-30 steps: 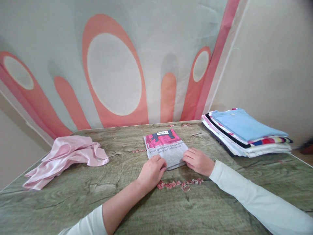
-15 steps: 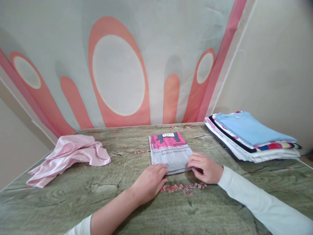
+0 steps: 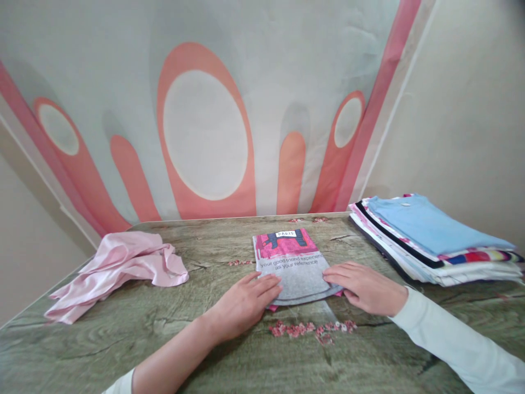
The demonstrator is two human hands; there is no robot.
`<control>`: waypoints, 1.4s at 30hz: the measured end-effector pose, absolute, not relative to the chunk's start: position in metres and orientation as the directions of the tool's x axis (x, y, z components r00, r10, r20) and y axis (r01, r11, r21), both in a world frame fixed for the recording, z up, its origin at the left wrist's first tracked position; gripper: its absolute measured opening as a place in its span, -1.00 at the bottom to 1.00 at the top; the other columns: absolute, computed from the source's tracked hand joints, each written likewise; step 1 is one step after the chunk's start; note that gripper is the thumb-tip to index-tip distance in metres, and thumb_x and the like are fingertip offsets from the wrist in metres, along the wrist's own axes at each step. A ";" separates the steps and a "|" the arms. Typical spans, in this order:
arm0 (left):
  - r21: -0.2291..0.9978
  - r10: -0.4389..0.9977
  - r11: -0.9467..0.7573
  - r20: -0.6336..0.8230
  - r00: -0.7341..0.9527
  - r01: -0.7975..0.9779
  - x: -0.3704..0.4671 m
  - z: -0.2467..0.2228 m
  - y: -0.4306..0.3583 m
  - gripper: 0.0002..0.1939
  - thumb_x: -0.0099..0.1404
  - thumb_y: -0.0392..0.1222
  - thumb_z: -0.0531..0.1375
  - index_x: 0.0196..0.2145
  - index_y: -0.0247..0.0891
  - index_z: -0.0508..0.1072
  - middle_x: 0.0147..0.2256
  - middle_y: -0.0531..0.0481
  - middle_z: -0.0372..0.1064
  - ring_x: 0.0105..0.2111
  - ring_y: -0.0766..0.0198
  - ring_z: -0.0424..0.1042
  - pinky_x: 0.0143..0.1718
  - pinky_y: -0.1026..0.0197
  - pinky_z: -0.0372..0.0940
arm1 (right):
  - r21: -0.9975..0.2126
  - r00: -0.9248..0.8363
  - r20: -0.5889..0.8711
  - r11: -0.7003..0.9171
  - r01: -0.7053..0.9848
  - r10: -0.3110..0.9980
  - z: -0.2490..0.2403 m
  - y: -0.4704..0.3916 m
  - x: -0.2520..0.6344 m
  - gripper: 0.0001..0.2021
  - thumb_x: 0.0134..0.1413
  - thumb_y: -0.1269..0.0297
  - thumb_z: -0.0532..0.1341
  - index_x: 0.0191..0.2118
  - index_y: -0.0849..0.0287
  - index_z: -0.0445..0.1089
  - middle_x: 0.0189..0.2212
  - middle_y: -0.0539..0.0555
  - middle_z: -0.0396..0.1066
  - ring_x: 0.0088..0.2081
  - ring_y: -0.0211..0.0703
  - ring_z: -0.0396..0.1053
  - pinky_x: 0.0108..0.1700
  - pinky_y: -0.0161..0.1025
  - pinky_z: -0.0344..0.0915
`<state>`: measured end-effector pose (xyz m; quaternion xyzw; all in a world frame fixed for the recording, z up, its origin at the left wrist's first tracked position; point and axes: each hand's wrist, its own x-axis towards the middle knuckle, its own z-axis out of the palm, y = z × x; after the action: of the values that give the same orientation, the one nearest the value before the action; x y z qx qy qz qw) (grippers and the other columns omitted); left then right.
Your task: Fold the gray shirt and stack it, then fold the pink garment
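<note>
A folded grey T-shirt [image 3: 297,282] with a pink printed panel, the word PARIS and dark lettering lies in the middle of the table. Its near edge is curved and layered, with bits of pink cloth peeking out beneath. My left hand [image 3: 246,303] rests on the shirt's near left corner, fingers stretched out over the cloth. On the near right corner lies my right hand [image 3: 367,285], its fingers extended on the fabric and its thumb apart, lower down. Neither hand visibly grips the cloth.
A crumpled pink garment [image 3: 123,268] lies at the left of the table [image 3: 197,361], which has a wood-look surface with printed pink blossoms. At the right stands a stack of folded clothes, a light blue shirt [image 3: 435,227] on top. A patterned hanging [image 3: 266,82] is behind.
The shirt's near edge has gone from straight to curved and reaches closer to me, with pink showing underneath. My hands have spread apart and their fingers have straightened.
</note>
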<state>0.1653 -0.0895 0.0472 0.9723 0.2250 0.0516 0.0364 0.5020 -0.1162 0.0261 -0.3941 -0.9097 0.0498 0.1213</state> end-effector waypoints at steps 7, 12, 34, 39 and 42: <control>0.405 0.551 -0.800 0.200 0.810 0.443 0.168 0.034 -0.079 -0.69 0.36 -0.22 -0.05 0.02 -0.13 0.29 0.01 0.00 0.32 0.02 0.28 0.29 0.06 0.18 0.16 | -0.186 -0.608 0.367 0.696 0.693 0.704 0.012 -0.109 0.497 -0.66 0.02 0.48 0.06 -0.06 0.13 0.36 -0.17 0.12 0.44 -0.13 -0.10 0.37 -0.01 -0.05 0.23; 0.599 0.696 -0.677 0.333 0.636 0.427 0.166 0.070 -0.078 -0.74 0.34 -0.16 0.02 -0.06 -0.19 0.37 -0.14 0.00 0.43 -0.14 0.28 0.40 -0.09 0.27 0.26 | -0.441 -0.389 0.400 0.547 0.712 0.830 0.043 -0.117 0.498 -0.72 0.13 0.30 0.06 -0.05 0.13 0.34 -0.14 0.15 0.42 -0.12 -0.07 0.36 -0.05 -0.13 0.29; 0.935 0.916 -0.179 0.044 0.399 0.307 0.169 0.015 0.037 -0.58 0.12 0.03 0.18 -0.17 -0.33 0.41 -0.44 -0.02 0.44 -0.49 0.28 0.39 -0.49 0.29 0.30 | -0.957 -0.252 -0.061 0.015 0.291 0.966 -0.003 -0.009 0.490 -0.56 -0.03 0.02 0.21 -0.08 0.21 0.34 -0.27 0.12 0.44 -0.27 -0.14 0.38 -0.28 -0.21 0.34; 0.774 0.889 -0.402 0.201 0.412 0.489 0.164 0.007 0.054 -0.68 0.15 -0.01 0.14 -0.27 -0.29 0.49 -0.31 -0.04 0.48 -0.29 0.20 0.44 -0.23 0.24 0.30 | -0.948 -0.166 -0.039 0.016 0.318 0.985 -0.013 0.003 0.493 -0.60 -0.03 0.04 0.20 -0.13 0.20 0.36 -0.22 0.13 0.44 -0.29 -0.17 0.38 -0.33 -0.26 0.32; 0.710 0.868 -0.437 0.173 0.466 0.552 0.164 0.006 0.057 -0.69 0.15 -0.02 0.13 -0.28 -0.27 0.50 -0.34 -0.01 0.49 -0.32 0.21 0.44 -0.29 0.26 0.30 | -0.930 -0.224 -0.026 0.058 0.363 0.974 -0.013 0.006 0.494 -0.63 -0.06 0.05 0.22 -0.20 0.24 0.40 -0.28 0.12 0.46 -0.31 -0.17 0.38 -0.31 -0.26 0.31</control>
<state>0.1638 0.0569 0.0064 0.8040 0.4414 0.2689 0.2941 0.4941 0.0065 -0.0129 -0.5208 -0.6420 0.4469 0.3419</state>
